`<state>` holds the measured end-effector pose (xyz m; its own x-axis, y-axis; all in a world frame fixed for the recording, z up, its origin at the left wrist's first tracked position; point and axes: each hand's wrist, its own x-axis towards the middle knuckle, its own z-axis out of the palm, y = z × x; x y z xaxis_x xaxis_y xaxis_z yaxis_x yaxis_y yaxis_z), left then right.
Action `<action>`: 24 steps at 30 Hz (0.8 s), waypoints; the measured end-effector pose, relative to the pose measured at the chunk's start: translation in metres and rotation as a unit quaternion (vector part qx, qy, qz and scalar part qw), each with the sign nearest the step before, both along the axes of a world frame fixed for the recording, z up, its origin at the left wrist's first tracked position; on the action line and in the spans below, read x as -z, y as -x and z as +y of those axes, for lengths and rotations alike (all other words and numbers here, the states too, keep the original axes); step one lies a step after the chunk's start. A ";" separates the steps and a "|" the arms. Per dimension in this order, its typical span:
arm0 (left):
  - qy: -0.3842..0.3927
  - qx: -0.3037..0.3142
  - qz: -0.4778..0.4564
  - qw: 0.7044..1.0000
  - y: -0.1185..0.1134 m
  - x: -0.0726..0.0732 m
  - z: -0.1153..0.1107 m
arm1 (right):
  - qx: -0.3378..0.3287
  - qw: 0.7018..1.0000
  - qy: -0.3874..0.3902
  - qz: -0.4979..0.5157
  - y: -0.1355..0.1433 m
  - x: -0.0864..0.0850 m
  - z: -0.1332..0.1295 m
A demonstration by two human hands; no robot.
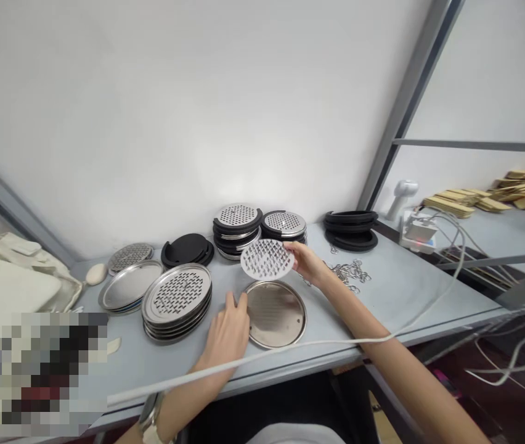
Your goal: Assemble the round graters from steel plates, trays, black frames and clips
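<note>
My right hand [306,262] pinches the right edge of a round perforated metal disc [267,260], held tilted above the table. Below it lies a shallow round metal tray [276,317], its shiny inside facing up. My left hand [228,330] is at the left rim of this tray, with its fingers stretched forward and slightly apart. Its thumb is not clearly visible. Left of that hand stands a stack of metal trays [177,299], the top one with a perforated face. Another stack of plain metal trays [132,285] sits behind it.
Along the wall are black-rimmed perforated stacks [237,216], black round pieces [187,250] and black rings [351,239]. Small metal clips [350,271] lie scattered to the right. A white cable [327,343] crosses in front of the tray. A cream bag [13,277] is at the left.
</note>
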<state>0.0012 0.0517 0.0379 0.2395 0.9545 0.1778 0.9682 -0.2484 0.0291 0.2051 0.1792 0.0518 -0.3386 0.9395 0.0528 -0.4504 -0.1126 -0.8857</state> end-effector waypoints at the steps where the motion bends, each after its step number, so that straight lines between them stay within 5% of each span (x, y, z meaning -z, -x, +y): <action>1: -0.013 -0.001 -0.014 1.000 0.001 0.003 -0.003 | -0.007 1.000 0.008 -0.016 -0.005 0.005 -0.006; 10: -0.065 0.024 -0.147 0.987 0.010 0.026 -0.024 | -0.056 0.982 0.011 -0.181 -0.032 0.032 -0.067; 20: -0.044 0.034 -0.174 0.983 0.010 0.024 -0.025 | 0.037 0.973 0.035 -0.225 -0.024 0.040 -0.066; 24: -0.044 0.033 -0.170 0.984 0.011 0.024 -0.026 | 0.069 0.966 -0.023 -0.247 -0.021 0.042 -0.070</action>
